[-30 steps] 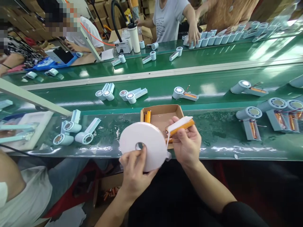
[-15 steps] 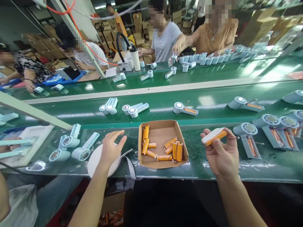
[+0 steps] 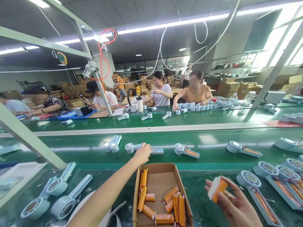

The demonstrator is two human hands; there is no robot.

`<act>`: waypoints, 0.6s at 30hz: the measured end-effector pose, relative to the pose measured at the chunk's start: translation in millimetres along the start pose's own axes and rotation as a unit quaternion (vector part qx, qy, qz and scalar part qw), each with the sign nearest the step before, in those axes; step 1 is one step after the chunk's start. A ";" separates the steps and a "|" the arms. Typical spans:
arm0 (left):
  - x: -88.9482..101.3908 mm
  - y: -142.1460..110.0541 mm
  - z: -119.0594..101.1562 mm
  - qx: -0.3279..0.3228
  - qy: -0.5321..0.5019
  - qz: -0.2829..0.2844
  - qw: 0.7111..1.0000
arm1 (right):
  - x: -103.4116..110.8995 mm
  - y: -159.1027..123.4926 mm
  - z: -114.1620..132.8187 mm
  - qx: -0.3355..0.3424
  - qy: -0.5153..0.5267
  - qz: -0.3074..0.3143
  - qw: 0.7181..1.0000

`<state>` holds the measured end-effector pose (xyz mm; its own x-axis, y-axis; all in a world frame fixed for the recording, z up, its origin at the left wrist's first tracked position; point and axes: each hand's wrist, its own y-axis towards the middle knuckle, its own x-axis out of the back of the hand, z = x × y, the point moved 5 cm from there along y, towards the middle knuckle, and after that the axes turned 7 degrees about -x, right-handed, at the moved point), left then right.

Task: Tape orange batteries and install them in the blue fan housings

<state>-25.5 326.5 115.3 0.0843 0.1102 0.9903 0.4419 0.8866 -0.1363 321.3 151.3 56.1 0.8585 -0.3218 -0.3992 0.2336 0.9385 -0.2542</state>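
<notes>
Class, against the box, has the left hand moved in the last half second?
Yes: the left hand has gone forward and right, from the left of the box to beyond its far edge.

White roll [image 3: 81, 205] mostly hidden behind L forearm [image 3: 110, 192], btm cropped.

batteries [image 3: 181, 209] lie in box [image 3: 163, 181]

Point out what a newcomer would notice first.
The cardboard box of orange batteries stands out, bottom centre. Right of it, the right hand holds another battery, partly white; beyond the box, the left hand is over pale blue plastic parts on the green belt.
</notes>
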 end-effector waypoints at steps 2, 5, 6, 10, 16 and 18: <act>5.9 15.0 -24.3 -0.050 0.007 0.034 0.998 | -34.8 12.9 17.5 0.058 -0.020 0.055 0.997; 16.9 35.2 -50.6 -0.077 0.017 0.090 0.993 | -96.2 36.0 41.3 0.127 -0.088 0.149 0.977; 19.9 40.2 -55.0 -0.079 0.017 0.108 0.991 | -113.3 45.1 46.6 0.140 -0.112 0.174 0.968; 21.2 56.5 -54.6 -0.090 -0.002 0.152 0.984 | -150.5 86.7 46.6 0.145 -0.241 0.214 0.935; 7.2 70.5 -42.5 -0.056 -0.052 0.123 0.989 | -167.7 125.1 17.8 0.165 -0.503 0.240 0.813; 7.0 71.0 -44.4 -0.047 -0.061 0.107 0.991 | -172.8 128.2 12.1 0.168 -0.539 0.254 0.786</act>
<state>46.0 370.3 111.4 0.0787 0.3500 0.9334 0.5074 0.7919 -0.3397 208.4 328.8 103.1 0.7259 0.2274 0.6492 -0.3120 0.9500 0.0160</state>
